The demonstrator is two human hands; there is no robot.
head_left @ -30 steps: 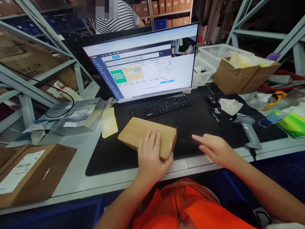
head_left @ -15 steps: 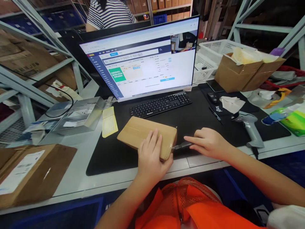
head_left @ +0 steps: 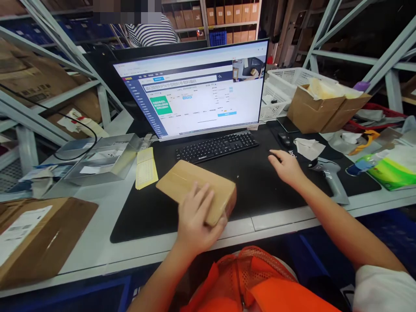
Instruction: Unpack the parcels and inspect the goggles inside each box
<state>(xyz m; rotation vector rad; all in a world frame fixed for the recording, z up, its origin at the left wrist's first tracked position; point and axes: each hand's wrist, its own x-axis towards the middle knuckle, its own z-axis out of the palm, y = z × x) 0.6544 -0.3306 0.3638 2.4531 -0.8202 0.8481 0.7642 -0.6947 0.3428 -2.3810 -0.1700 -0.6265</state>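
Observation:
My left hand grips the near right part of a small brown cardboard box, fingers over its top and thumb at the end face. The box lies slightly turned on a black desk mat. Over the mat's right side is my right hand, near the mouse and left of a grey barcode scanner. Its fingers are drawn together; whatever is in them is hidden, and no blade shows.
A keyboard and a lit monitor stand behind the box. Yellow slips and a grey tray are on the left, beside a larger labelled carton. An open carton and white baskets occupy the back right.
My right hand has moved away from the box end, up and to the right. The knife that was at the box's edge is out of sight. My left hand stays on the box.

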